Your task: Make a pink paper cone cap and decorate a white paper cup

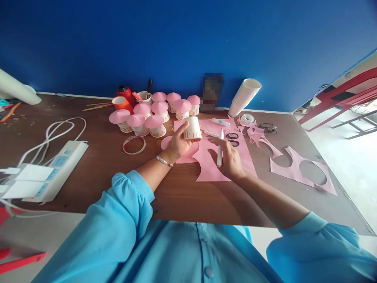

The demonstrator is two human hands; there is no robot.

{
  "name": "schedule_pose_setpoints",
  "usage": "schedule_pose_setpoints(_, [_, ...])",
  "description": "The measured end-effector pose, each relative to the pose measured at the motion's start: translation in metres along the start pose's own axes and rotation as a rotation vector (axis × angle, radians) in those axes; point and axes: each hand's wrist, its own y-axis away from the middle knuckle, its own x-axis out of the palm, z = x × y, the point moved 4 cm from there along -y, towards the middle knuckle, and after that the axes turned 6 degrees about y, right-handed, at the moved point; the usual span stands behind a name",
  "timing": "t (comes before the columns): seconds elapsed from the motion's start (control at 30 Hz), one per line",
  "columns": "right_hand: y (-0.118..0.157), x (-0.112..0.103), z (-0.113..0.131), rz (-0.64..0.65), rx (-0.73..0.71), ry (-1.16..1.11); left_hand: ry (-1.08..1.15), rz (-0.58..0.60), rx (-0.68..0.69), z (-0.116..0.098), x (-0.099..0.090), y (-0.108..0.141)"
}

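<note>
An upside-down white paper cup (pixel 193 128) with orange-red strokes along its lower rim is held in my left hand (pixel 179 144). To its right, my right hand (pixel 231 160) grips a white marker (pixel 220 151), apart from the cup. Beneath both hands lie pink paper sheets (pixel 244 151). Black-handled scissors (pixel 232 139) and a glue tube (pixel 220 122) rest on the paper beyond my right hand. Behind and left of the cup stand several decorated cups with pink cone tops (pixel 155 121).
A stack of white cups (pixel 244 97) leans against the blue wall. White tape roll (pixel 247 118), glasses (pixel 268 127) and cut pink scraps (pixel 303 171) lie right. A power strip (pixel 59 171) with cables is left; a tape ring (pixel 134 145) and red cup (pixel 123 104) are nearer.
</note>
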Motion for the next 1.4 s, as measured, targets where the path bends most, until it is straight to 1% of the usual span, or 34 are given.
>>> schedule_pose_setpoints(0.07, [-0.011,-0.003,-0.004,-0.065,0.011,-0.041,-0.015,0.057,0.019,-0.001,0.002,-0.002])
schedule_pose_setpoints(0.1, [-0.017,-0.001,-0.005,-0.072,0.002,-0.067,-0.022,0.081,0.031,-0.002,0.003,-0.003])
schedule_pose_setpoints(0.23, [-0.038,0.013,-0.012,-0.062,-0.065,-0.173,-0.048,0.091,0.009,-0.002,0.004,-0.004])
schedule_pose_setpoints(0.33, [-0.045,0.024,-0.020,-0.039,-0.101,-0.248,-0.094,0.100,-0.004,0.000,0.004,-0.003])
schedule_pose_setpoints(0.43, [-0.046,0.030,-0.028,0.022,-0.102,-0.319,-0.162,0.120,-0.015,0.003,0.003,-0.001])
schedule_pose_setpoints(0.5, [-0.045,0.031,-0.034,0.041,-0.051,-0.377,-0.197,0.119,-0.039,0.006,0.002,0.000])
schedule_pose_setpoints(0.57, [-0.043,0.028,-0.039,0.034,0.003,-0.421,-0.208,0.122,-0.069,0.008,0.001,0.000])
schedule_pose_setpoints(0.67, [-0.041,0.024,-0.043,0.017,0.045,-0.424,-0.156,0.144,-0.127,0.011,0.000,0.000])
schedule_pose_setpoints(0.77, [-0.040,0.024,-0.045,0.009,0.060,-0.399,-0.115,0.156,-0.179,0.012,0.000,0.001])
schedule_pose_setpoints(0.87, [-0.039,0.027,-0.045,0.016,0.047,-0.409,-0.119,0.131,-0.208,0.012,-0.001,0.002])
schedule_pose_setpoints(1.03, [-0.040,0.030,-0.044,0.041,0.037,-0.413,-0.153,0.090,-0.183,0.007,-0.001,0.002])
schedule_pose_setpoints(1.2, [-0.042,0.030,-0.044,0.054,0.056,-0.414,-0.103,0.042,-0.165,0.001,0.001,0.005])
schedule_pose_setpoints(1.3, [-0.044,0.032,-0.042,0.066,0.051,-0.405,-0.086,0.016,-0.191,0.002,-0.002,0.006])
schedule_pose_setpoints(1.4, [-0.044,0.032,-0.042,0.058,0.059,-0.418,-0.111,0.032,-0.206,0.005,-0.004,0.004])
